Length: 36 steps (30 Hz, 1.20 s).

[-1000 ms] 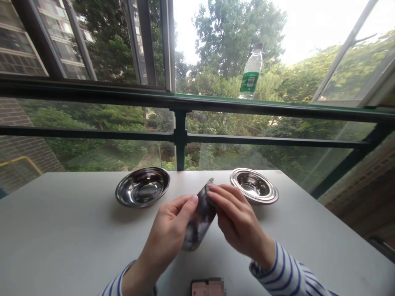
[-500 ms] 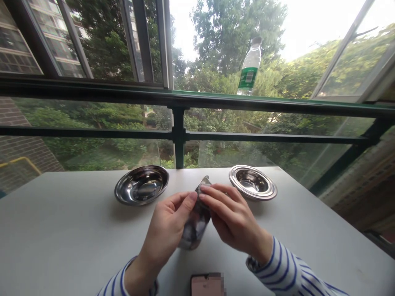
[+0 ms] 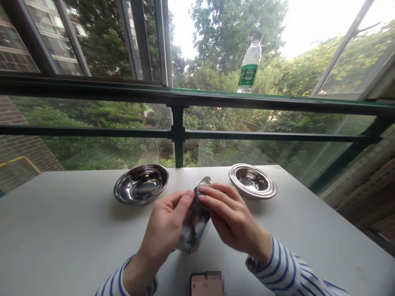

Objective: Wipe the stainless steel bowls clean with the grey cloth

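Observation:
A shiny steel dish (image 3: 195, 225) stands on edge between both my hands, low over the white table (image 3: 61, 238). My left hand (image 3: 165, 228) grips its left side, thumb up near the top rim. On the right side, my right hand (image 3: 230, 220) has its fingers curled over the same rim. Both wrists wear blue-striped sleeves. Behind the hands lie two more steel dishes: a plain round bowl (image 3: 141, 189) to the left and a wide-rimmed dish (image 3: 252, 186) to the right.
A phone (image 3: 207, 284) lies at the table's near edge, partly blurred. A water bottle (image 3: 249, 63) with a green label stands on the dark green railing (image 3: 216, 100) behind the table. Windows and trees lie beyond.
Both hands have drawn slightly closer together on the held dish, fingertips meeting near its top rim. The view has tilted down a little.

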{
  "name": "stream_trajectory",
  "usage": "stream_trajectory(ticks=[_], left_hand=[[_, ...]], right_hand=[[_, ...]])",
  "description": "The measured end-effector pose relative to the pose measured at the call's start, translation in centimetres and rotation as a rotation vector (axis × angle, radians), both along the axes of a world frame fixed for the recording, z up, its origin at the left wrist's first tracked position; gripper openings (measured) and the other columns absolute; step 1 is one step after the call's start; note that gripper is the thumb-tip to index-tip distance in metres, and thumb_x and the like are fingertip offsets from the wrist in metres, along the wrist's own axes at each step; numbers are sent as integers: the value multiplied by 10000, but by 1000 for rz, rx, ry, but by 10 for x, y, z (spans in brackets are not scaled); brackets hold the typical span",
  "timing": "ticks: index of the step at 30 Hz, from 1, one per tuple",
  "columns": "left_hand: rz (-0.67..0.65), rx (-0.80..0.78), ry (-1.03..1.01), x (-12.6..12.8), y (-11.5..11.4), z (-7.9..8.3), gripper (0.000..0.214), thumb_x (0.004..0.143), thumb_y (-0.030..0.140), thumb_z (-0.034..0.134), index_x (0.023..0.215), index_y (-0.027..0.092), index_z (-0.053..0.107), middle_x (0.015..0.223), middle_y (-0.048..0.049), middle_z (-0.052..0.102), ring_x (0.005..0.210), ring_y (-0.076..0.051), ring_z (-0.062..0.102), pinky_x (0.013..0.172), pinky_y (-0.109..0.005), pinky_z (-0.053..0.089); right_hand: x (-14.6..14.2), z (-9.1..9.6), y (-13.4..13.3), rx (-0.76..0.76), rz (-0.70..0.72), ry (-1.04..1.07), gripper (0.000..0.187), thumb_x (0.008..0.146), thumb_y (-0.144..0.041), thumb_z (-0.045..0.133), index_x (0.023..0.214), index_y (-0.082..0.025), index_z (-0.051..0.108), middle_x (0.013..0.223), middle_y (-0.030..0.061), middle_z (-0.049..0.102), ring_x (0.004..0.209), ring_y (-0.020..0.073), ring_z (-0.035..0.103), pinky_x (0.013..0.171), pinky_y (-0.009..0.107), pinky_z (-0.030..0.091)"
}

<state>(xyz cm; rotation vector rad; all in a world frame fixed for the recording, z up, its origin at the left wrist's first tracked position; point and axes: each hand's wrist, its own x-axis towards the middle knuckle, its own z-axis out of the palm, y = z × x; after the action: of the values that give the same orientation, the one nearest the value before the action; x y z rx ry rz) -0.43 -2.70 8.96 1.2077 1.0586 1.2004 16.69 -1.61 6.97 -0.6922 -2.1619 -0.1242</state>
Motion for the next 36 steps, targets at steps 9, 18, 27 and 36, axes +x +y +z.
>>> stream_trajectory(ticks=[9, 18, 27, 36], left_hand=[[44, -49, -83, 0, 0, 0, 282, 755, 428, 610, 749, 147, 639, 542, 11, 576, 483, -91, 512, 448, -174, 399], [32, -104, -266, 1, 0, 4, 259, 704, 387, 680, 746, 132, 659, 595, -2, 633, 469, -76, 524, 466, -175, 439], [80, -171, -364, 0, 3, 7, 242, 727, 390, 652, 697, 151, 619, 528, 36, 576, 449, -77, 512, 450, -179, 413], [79, -148, -343, 0, 0, 7, 252, 709, 376, 670, 659, 143, 588, 552, 30, 581, 451, -75, 501, 448, -181, 399]], right_hand=[[-3, 0, -1, -62, -103, 85, 402, 852, -107, 422, 1238, -187, 495, 1247, 91, 559, 1139, 233, 475, 929, 437, 445], [-5, -3, -5, 148, -13, -83, 440, 819, -138, 487, 1258, -172, 477, 1278, 103, 536, 1167, 272, 445, 912, 459, 444], [-9, -1, -10, 107, -75, -34, 445, 829, -128, 464, 1273, -161, 474, 1313, 107, 498, 1184, 268, 417, 927, 455, 433], [-1, -6, -1, 185, -117, -33, 457, 831, -126, 457, 1284, -188, 460, 1314, 101, 499, 1193, 264, 416, 910, 460, 442]])
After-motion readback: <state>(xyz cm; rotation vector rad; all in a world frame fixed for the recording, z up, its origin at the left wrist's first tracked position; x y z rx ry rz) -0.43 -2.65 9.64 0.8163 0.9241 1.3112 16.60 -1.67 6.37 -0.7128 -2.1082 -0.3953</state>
